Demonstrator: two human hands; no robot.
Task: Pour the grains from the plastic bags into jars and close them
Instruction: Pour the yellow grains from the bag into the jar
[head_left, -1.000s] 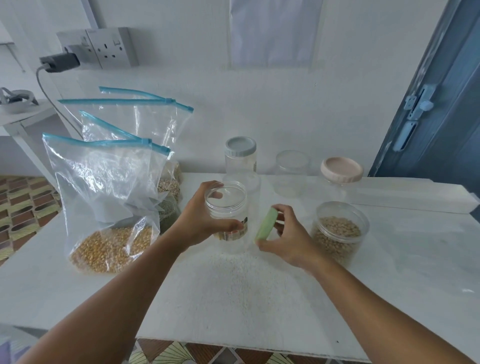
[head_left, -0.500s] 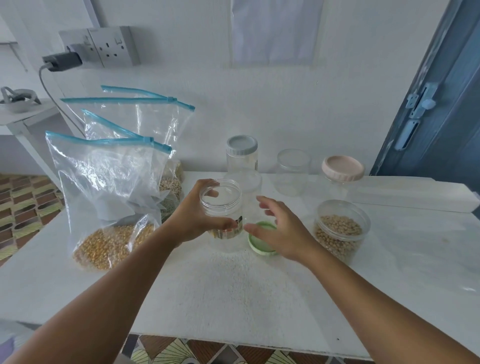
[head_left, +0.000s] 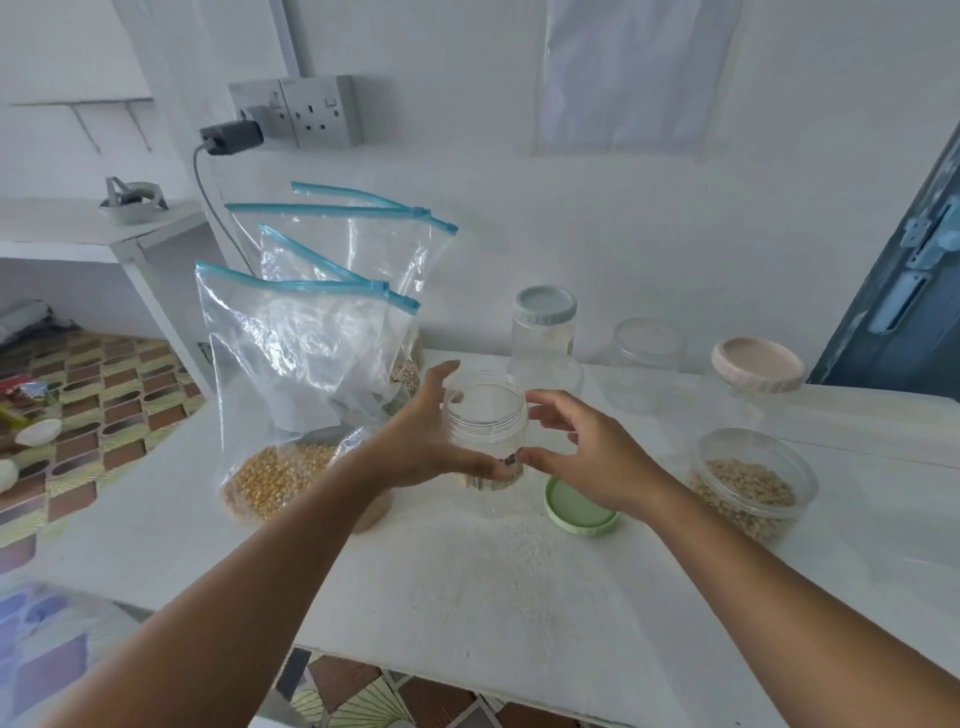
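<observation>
My left hand grips an open clear jar from its left side, a little above the white table. My right hand curls round the jar's right side, fingers at the rim and thumb low on the wall. The jar looks empty and has a small label near its base. Its green lid lies on the table under my right wrist. A zip bag of yellow corn stands to the left, with two more zip bags behind it.
An open jar of pale beans sits at the right. At the back stand a grey-lidded jar, a lidless clear jar and a pink-lidded jar. Spilled fine grains cover the table in front. A blue door is at the right.
My right hand set the green lid down on the table, then moved up to the jar's right side. My left hand kept hold of the jar.
</observation>
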